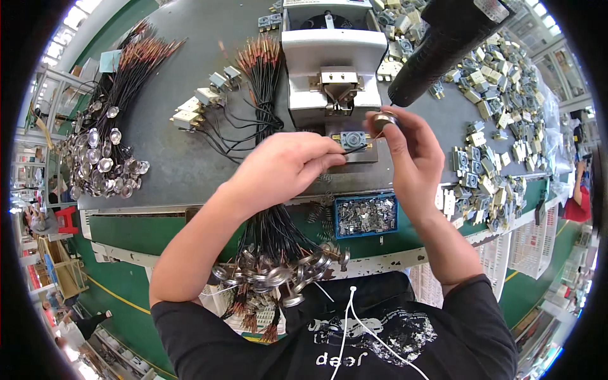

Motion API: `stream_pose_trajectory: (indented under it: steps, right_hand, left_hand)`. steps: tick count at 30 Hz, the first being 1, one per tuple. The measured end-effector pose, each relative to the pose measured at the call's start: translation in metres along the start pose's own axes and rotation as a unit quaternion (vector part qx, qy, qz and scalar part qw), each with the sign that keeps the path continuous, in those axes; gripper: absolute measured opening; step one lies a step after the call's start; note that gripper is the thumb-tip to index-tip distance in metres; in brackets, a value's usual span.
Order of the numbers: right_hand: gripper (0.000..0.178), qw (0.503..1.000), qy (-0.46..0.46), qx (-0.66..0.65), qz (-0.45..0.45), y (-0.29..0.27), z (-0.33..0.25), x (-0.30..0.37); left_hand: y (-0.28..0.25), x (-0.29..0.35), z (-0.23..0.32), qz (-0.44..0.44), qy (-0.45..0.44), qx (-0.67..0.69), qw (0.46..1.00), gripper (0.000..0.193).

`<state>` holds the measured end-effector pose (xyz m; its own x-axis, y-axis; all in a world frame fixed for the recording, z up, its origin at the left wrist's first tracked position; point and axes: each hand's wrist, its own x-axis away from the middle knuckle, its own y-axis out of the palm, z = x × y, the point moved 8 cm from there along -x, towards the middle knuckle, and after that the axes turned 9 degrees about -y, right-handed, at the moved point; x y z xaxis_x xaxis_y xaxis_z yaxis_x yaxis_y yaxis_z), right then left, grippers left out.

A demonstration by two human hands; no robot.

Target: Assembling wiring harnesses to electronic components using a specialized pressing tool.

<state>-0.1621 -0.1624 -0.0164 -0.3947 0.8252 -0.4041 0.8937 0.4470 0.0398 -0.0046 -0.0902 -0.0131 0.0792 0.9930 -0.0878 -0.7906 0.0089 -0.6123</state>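
My left hand (288, 166) pinches a black wire (356, 150) between thumb and fingers, just in front of the white bench machine (335, 54). In my right hand (415, 149), the fingers close on a round, shiny metal cap (385, 118), right of the machine's metal jaw (339, 88). Between the hands, a grey square switch-like part with a round centre (353, 139) sits on a metal block (364, 156). The wire crosses over its front. Whether wire and cap are joined is hard to see.
A blue box (366, 236) of small metal clips stands at the front edge. Black wire bundles (261, 82) with copper-coloured tips lie left; another bundle with metal caps (101, 152) is farther left. Loose switch parts (487, 76) cover the right. A black cylindrical tool (437, 54) hangs overhead.
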Motion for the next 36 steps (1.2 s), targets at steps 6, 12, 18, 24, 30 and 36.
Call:
stream_pose_trajectory:
  steps: [6, 12, 18, 24, 30, 36]
  right_hand:
    - [0.027, 0.972, 0.152, -0.141, -0.109, 0.004, 0.007, 0.001]
    - [0.027, 0.891, 0.228, 0.095, -0.382, 0.016, 0.011, 0.006]
    - [0.040, 0.953, 0.160, 0.061, -0.252, 0.000, 0.001, 0.022]
    - [0.035, 0.913, 0.120, 0.188, -0.342, 0.008, 0.003, 0.011]
    - [0.033, 0.908, 0.133, 0.168, -0.361, -0.002, -0.001, -0.002]
    - [0.025, 0.985, -0.125, 0.086, -0.085, -0.053, -0.073, -0.047]
  left_hand:
    - [-0.008, 0.005, 0.017, 0.036, 0.090, -0.164, 0.982, 0.019]
    - [0.003, 0.013, 0.029, -0.006, 0.143, -0.299, 0.944, 0.025]
    - [0.000, 0.011, 0.038, 0.068, 0.134, -0.183, 0.972, 0.015]
    - [0.013, 0.007, 0.031, 0.043, 0.143, -0.263, 0.953, 0.026]
    - [0.006, 0.004, 0.036, 0.024, 0.109, -0.223, 0.968, 0.025]
    - [-0.013, -0.017, 0.025, -0.003, 0.007, -0.131, 0.991, 0.043]
